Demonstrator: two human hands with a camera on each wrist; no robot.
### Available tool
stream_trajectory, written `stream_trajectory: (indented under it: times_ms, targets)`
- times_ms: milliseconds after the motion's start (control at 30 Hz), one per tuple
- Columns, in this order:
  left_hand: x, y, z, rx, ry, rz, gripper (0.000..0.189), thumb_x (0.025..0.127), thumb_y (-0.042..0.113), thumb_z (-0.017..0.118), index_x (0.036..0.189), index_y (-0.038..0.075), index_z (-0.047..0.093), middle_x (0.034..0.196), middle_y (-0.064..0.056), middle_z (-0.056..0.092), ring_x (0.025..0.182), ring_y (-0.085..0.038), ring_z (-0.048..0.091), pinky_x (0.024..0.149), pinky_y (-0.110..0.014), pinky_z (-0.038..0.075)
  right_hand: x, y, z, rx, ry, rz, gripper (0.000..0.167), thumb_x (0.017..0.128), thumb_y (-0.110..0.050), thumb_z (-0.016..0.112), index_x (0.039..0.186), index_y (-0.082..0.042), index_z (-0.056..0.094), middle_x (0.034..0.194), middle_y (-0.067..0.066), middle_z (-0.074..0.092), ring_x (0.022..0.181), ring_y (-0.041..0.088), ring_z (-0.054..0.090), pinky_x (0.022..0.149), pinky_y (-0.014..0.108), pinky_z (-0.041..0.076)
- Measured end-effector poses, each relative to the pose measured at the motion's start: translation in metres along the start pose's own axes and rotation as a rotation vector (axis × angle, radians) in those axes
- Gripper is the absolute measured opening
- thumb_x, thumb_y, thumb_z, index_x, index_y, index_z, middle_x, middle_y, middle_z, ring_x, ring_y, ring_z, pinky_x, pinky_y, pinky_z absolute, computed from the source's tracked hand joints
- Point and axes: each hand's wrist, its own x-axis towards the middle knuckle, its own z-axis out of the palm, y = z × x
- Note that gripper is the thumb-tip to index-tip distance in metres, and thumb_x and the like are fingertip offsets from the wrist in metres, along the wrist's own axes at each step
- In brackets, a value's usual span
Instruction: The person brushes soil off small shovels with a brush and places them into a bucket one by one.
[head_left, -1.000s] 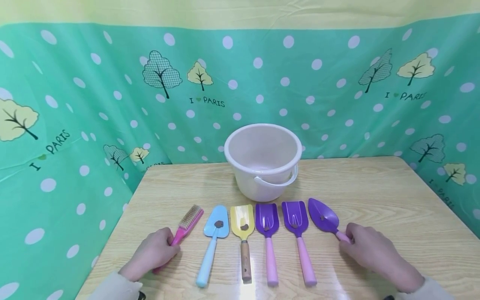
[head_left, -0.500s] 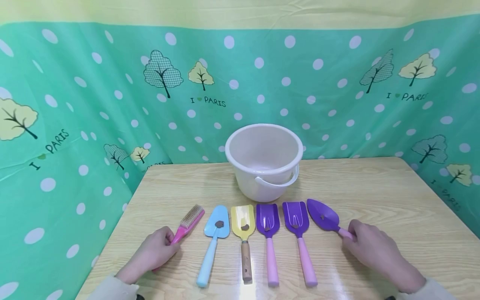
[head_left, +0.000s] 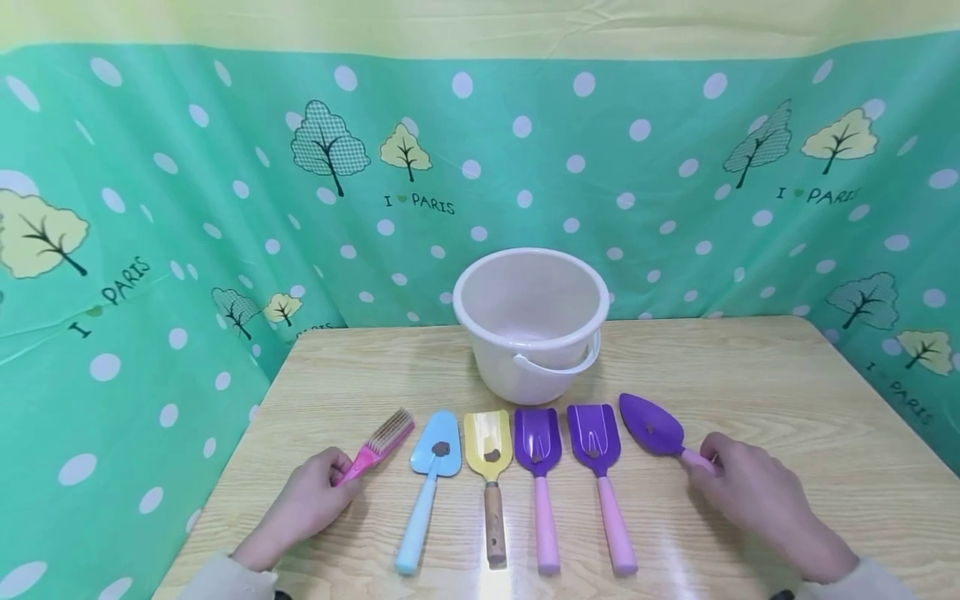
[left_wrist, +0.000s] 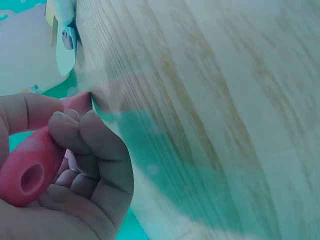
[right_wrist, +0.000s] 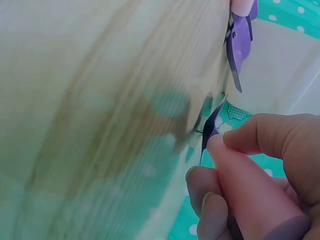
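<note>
At the left of the head view, my left hand (head_left: 311, 500) pinches the pink handle of a brush (head_left: 388, 433) between thumb and fingers, bristles facing up. The left wrist view shows the handle's end (left_wrist: 32, 177), with a hole in it, over the curled fingers. On the right, my right hand (head_left: 757, 496) holds the pink handle (right_wrist: 250, 185) of a pointed purple trowel (head_left: 652, 425). Between the hands lie a light blue trowel (head_left: 437, 446), a yellow shovel (head_left: 487, 442) with a wooden handle, and two purple shovels, left (head_left: 537, 442) and right (head_left: 594, 437), with pink handles.
A white bucket (head_left: 528, 367) stands behind the row of tools, its handle hanging at the front right. The wooden table (head_left: 750, 367) ends at the back against a green dotted curtain (head_left: 525, 150), which also hangs on both sides.
The brush handle's lower end, visible below my left hand before, is hidden now, and the brush lies at a flatter slant. My right hand has shifted slightly right with the trowel.
</note>
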Motion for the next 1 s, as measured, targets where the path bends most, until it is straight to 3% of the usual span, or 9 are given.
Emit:
stream_trajectory:
  times_ms: [333,633,833,1000]
  targets:
    - [0.0,0.001,0.0,-0.061,0.012,-0.005,0.014,0.078,0.007,0.068,0.085,0.006,0.056,0.065,-0.001,0.049,0.054,-0.012,0.044,0.046,-0.024,0.038,0.004,-0.002,-0.01,0.021,0.015,-0.024,0.014,0.084,-0.022,0.066,0.091,-0.01,0.062,0.063,-0.001,0.049,0.052,0.016,0.042,0.044,0.031,0.033]
    - [-0.006,0.014,-0.001,-0.13,0.006,0.031,0.016,0.078,0.005,0.067,0.089,0.005,0.056,0.066,-0.001,0.05,0.054,-0.011,0.042,0.045,-0.023,0.038,0.008,-0.007,-0.02,0.019,-0.001,-0.041,0.011,0.085,-0.022,0.067,0.087,-0.012,0.063,0.064,-0.003,0.05,0.054,0.016,0.042,0.045,0.03,0.034]
    - [-0.011,0.029,0.006,-0.186,-0.027,0.096,0.014,0.079,0.005,0.067,0.086,0.007,0.056,0.069,-0.002,0.052,0.055,-0.011,0.044,0.046,-0.023,0.04,0.009,-0.009,-0.024,0.018,0.001,-0.063,0.013,0.087,-0.024,0.068,0.088,-0.011,0.064,0.065,-0.003,0.05,0.054,0.015,0.042,0.044,0.028,0.034]
    - [-0.013,0.04,0.013,-0.177,-0.054,0.182,0.011,0.08,0.004,0.064,0.086,0.008,0.056,0.069,0.0,0.051,0.053,-0.008,0.043,0.045,-0.022,0.038,0.01,-0.009,-0.026,0.025,-0.004,-0.069,0.013,0.087,-0.024,0.067,0.087,-0.012,0.064,0.065,-0.003,0.05,0.055,0.015,0.042,0.044,0.027,0.033]
